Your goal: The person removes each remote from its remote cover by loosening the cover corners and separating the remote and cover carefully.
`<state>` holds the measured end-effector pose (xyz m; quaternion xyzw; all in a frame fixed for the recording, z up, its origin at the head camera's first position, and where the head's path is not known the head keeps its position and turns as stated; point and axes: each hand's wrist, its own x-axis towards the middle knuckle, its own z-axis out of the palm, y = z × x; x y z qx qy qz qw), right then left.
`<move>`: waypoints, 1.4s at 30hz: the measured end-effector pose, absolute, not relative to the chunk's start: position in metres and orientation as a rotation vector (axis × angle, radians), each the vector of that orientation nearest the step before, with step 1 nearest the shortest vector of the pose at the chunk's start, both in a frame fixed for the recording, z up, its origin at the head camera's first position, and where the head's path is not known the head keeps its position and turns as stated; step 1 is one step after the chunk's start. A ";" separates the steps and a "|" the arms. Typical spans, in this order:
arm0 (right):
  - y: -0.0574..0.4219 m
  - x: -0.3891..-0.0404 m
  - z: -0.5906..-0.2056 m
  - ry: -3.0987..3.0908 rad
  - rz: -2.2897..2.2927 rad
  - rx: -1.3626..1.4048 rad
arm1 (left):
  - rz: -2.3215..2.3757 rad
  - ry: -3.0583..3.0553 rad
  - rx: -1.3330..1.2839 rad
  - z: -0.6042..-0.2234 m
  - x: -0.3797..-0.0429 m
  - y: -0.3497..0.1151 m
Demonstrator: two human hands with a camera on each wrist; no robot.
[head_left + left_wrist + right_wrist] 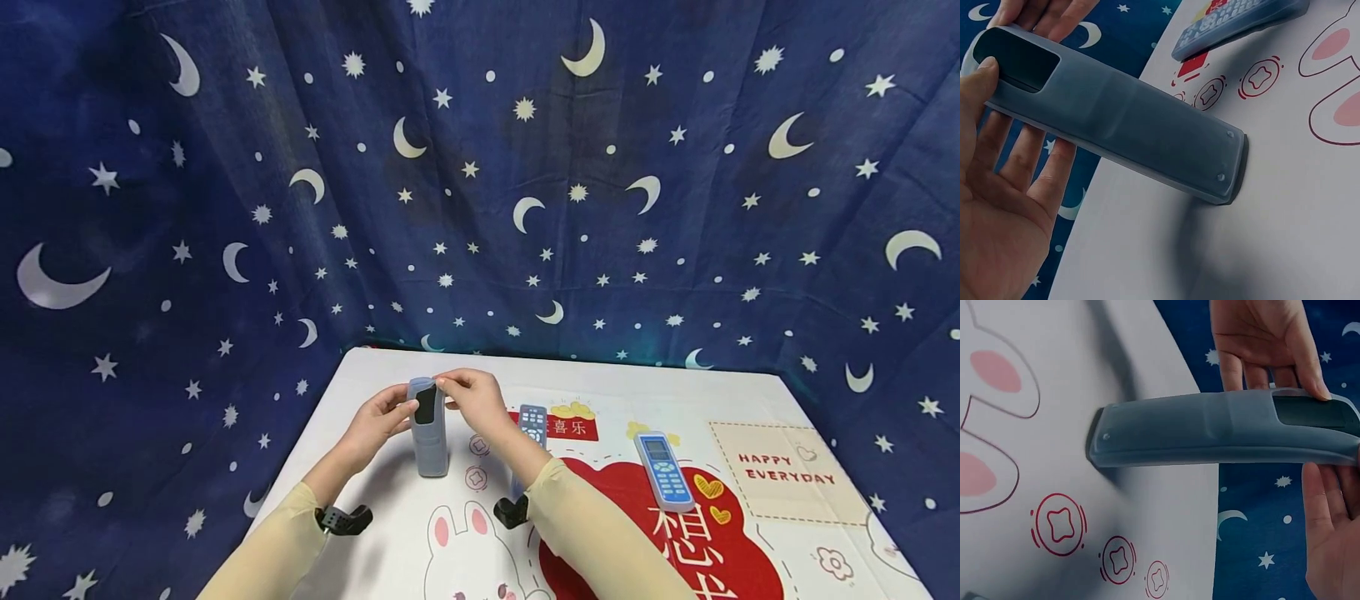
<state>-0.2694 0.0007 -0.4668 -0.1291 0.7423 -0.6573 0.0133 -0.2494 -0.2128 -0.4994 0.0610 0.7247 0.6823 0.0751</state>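
A remote control in a translucent blue-grey sleeve [431,450] stands upright with its lower end at the tabletop, its back facing me. A dark oblong opening [1016,59] shows near the top of that back. My left hand [378,427] grips the upper part from the left, thumb at the opening and the other fingers along the side and behind. With my right hand [476,406] I pinch the top right corner of the sleeve. In the right wrist view, the right hand's palm [1338,544] faces up beside the sleeve's top end, its fingertips partly hidden.
Another sleeved remote [533,419] lies behind my right forearm, partly covered by it. Farther right lies a remote in a light blue sleeve [663,471], buttons up. The white printed tablecloth [645,375] ends at a dark blue star-and-moon curtain [480,208].
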 end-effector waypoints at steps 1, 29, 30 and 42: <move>0.001 -0.271 -0.467 2.295 -2.050 -0.386 | 2.046 2.172 0.184 -0.499 -0.249 -0.213; -0.011 -0.283 -0.485 2.208 -2.062 -0.239 | 1.981 2.149 0.238 -0.500 -0.250 -0.219; -0.012 -0.283 -0.486 2.217 -2.057 -0.250 | 1.977 2.146 0.242 -0.500 -0.249 -0.219; -0.010 -0.287 -0.485 2.270 -2.031 -0.313 | 2.015 2.144 0.219 -0.498 -0.245 -0.216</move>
